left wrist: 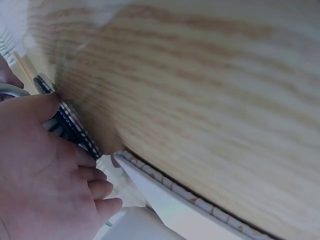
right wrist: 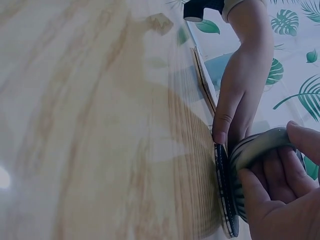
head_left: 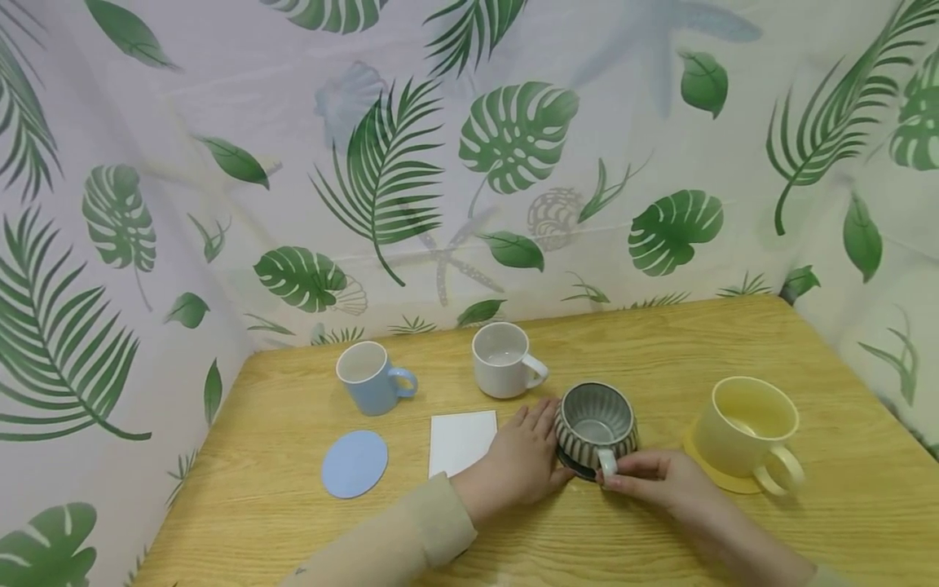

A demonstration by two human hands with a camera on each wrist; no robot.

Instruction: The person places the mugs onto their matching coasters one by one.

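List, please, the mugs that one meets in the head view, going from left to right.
Light blue mug → white mug → dark striped mug → yellow mug.

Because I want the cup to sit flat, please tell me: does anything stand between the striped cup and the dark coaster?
Nothing visible stands between the striped cup and the dark coaster. The left hand touches the coaster's edge, and the right hand holds the cup's handle.
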